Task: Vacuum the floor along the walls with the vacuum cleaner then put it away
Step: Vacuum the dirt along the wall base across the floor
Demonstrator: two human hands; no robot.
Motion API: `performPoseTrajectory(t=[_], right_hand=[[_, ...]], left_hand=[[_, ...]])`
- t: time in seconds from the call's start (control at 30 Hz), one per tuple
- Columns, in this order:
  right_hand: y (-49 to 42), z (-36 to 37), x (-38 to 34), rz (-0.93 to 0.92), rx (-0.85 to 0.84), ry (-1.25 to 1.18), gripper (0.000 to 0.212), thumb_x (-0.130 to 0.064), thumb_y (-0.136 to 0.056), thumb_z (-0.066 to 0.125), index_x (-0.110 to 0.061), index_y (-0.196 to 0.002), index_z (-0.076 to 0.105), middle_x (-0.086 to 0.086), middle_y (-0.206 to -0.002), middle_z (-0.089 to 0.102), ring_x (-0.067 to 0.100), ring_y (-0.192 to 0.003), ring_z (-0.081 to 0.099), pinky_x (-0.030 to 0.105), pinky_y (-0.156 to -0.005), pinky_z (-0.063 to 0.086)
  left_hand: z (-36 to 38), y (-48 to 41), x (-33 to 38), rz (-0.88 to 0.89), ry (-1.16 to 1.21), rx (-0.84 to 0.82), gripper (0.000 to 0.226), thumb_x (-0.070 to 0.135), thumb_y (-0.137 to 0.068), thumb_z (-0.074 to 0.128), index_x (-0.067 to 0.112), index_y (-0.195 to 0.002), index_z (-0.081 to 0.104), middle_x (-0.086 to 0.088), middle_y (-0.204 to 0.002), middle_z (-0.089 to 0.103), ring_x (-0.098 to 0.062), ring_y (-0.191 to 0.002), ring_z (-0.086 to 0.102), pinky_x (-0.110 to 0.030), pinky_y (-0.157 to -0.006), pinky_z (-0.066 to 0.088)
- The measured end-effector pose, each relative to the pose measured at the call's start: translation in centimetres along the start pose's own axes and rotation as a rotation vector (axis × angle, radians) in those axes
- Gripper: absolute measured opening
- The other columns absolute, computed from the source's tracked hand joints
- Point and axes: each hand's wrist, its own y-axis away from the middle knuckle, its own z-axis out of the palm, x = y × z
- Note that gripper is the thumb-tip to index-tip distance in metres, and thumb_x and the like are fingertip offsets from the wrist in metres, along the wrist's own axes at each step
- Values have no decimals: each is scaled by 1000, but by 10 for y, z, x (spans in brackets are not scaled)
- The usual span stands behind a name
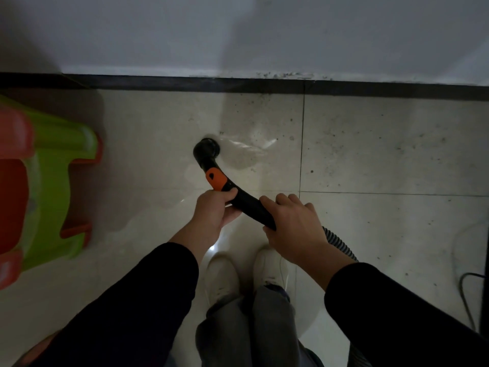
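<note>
Sleeves (148,300): black, behind the wand (248,205).
Left hand (214,211): fingers are curled round the wand, just behind its orange collar (217,180).
Right hand (293,229): fingers are wrapped over the wand's rear end, where the hose (340,242) is joined.
Wand: mouth is pointed at the floor (370,154); skirting (238,84) is seen beyond it.
Stool (55,160): left of the wand.

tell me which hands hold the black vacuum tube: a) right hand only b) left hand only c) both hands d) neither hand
c: the left hand grips the black vacuum tube just behind its orange collar, and the right hand grips it nearer the ribbed hose.
</note>
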Motion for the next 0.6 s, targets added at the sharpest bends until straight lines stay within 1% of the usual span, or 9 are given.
performPoseTrajectory(t=[0.13,0.27,0.43,0.6], right_hand=[[10,3,6,15,-23,-3,52,-32,-91,56,-27,-139,37,-1,-114,53,21,-107,48,36,-87,39],[16,3,9,34,-33,2,52,-31,-90,57,-28,-138,38,-1,-112,53,21,-106,48,38,-86,40],[21,3,14,47,-38,21,55,-32,-90,56,-30,-140,35,-2,-113,52,20,-105,48,37,-86,40],[10,-1,9,45,-19,12,53,-33,-91,56,-29,-140,35,-1,-114,52,21,-107,47,39,-88,41]], left_hand=[[6,4,-9,-3,-6,-4,34,3,-94,59,-6,-126,51,-21,-119,63,-26,-93,66,-34,-84,54],[9,8,-16,-24,4,0,34,4,-94,58,-4,-126,51,-20,-121,62,-30,-103,65,-36,-88,53],[14,10,-20,-42,-1,-6,34,5,-94,58,-1,-126,52,-19,-119,64,-30,-104,66,-37,-89,54],[13,4,-10,-36,19,7,35,5,-93,60,-2,-127,52,-18,-117,64,-29,-102,66,-36,-89,55]])
